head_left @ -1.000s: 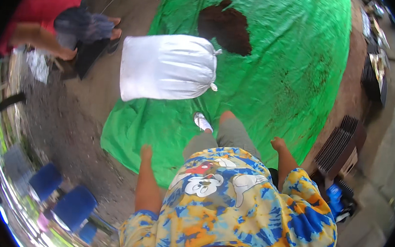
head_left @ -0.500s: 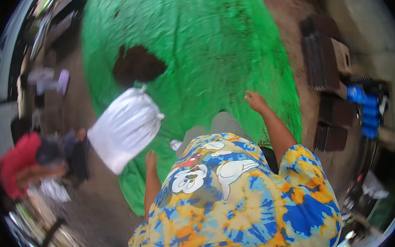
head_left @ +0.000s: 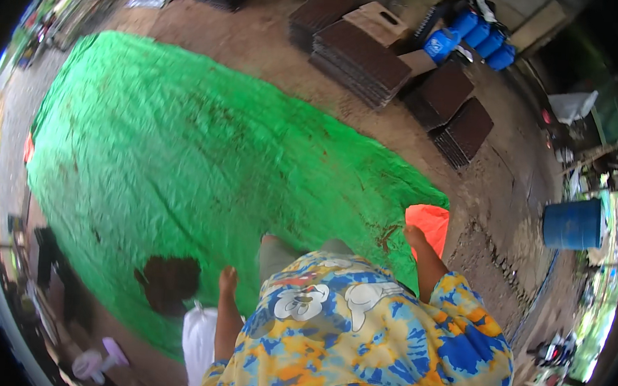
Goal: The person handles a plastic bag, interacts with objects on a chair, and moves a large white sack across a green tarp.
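Note:
Both of my arms hang at my sides over a large green tarp (head_left: 182,147). My left hand (head_left: 228,279) is loosely open with nothing in it, between a pile of dark soil (head_left: 175,284) and my legs. Beside my left forearm stands a white sack (head_left: 198,340), its lower part cut off by my arm and shirt. On the other side, my right hand (head_left: 413,235) is also loose and bare, seen in front of an orange patch (head_left: 433,224) at the tarp's corner. Whether it touches that patch is unclear, and its fingers are small in view.
Stacks of dark brown trays (head_left: 359,59) stand on bare ground past the tarp's far edge, with more trays (head_left: 462,132) nearer. Blue jugs (head_left: 474,35) sit behind them. At right is a blue drum (head_left: 574,223). A pinkish-white fan-like object (head_left: 96,361) is at lower left.
My view has swung to the right, so the tarp, soil and sack appear lower and the blue drum has come in. The person in red at left has left the view.

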